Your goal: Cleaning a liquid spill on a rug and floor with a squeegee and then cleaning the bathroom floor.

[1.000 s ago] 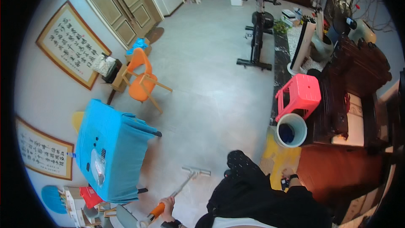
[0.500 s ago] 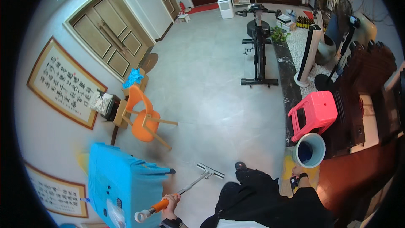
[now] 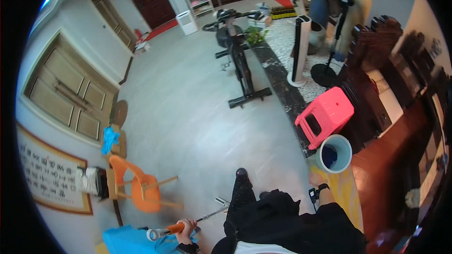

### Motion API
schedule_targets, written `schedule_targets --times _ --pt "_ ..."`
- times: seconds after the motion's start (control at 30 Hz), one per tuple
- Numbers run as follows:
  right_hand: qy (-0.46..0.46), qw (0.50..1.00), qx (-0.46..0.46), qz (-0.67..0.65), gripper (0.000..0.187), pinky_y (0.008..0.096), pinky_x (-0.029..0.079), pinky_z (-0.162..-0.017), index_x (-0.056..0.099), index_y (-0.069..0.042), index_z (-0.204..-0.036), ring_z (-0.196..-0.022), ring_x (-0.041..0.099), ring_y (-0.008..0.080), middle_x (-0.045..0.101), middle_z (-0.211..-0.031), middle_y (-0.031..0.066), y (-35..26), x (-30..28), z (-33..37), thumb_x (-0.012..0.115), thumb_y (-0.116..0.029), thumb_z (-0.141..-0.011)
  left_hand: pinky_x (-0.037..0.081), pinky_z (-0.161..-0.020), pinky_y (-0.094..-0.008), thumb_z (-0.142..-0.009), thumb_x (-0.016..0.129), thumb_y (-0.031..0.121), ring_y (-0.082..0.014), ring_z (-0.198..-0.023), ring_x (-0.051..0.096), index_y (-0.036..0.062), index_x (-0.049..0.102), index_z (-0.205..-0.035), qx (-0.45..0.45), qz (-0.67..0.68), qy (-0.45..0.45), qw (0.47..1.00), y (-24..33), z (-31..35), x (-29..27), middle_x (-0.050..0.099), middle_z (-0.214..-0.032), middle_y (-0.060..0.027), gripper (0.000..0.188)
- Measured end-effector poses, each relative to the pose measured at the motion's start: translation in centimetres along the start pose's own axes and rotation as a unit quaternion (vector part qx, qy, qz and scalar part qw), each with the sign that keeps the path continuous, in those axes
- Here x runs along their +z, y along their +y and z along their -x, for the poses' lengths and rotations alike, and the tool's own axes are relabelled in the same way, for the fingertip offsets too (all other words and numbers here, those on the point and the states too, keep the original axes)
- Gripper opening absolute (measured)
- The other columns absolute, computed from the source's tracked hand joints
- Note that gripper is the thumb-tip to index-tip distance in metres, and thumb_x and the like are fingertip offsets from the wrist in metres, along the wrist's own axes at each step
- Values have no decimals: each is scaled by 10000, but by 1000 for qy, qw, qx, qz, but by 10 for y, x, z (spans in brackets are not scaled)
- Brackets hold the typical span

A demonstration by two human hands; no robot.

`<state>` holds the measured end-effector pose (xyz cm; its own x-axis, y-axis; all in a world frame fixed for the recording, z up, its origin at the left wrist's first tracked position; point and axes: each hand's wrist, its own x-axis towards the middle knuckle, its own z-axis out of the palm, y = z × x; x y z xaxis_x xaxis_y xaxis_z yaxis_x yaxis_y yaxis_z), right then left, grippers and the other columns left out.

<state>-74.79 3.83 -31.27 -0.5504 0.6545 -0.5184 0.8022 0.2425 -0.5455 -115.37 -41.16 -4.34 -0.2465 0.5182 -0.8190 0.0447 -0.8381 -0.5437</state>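
While gripped: mop handle (image 3: pixel 175 228), left hand (image 3: pixel 187 229).

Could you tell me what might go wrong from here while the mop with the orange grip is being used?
The left hand grips the mop handle beside the orange chair, so a swing could catch its wooden legs. The right hand hangs free near the blue bucket, which a step back might knock. The exercise bike stands ahead on the floor.
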Motion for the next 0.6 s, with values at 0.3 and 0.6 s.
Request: schedule_targets --times 0.3,0.6 --pt "-233 916 -92 313 246 388 461 -601 574 -80 -835 -669 569 298 591 -768 134 8 81 70 512 -288 -719 460 -386 -406 -484 629 -55 -250 -583 496 86 207 -1040 -20 109 88 990 26 -98 100 408 -823 -127 712" --pt "-7 989 98 -114 222 394 442 -675 596 -61 -712 -779 539 313 572 -778 146 -50 90 21 606 -269 -635 505 -476 -411 -539 584 -69 -255 -561 504 71 174 -1041 19 85 79 993 -51 -142 151 389 -794 -125 663"
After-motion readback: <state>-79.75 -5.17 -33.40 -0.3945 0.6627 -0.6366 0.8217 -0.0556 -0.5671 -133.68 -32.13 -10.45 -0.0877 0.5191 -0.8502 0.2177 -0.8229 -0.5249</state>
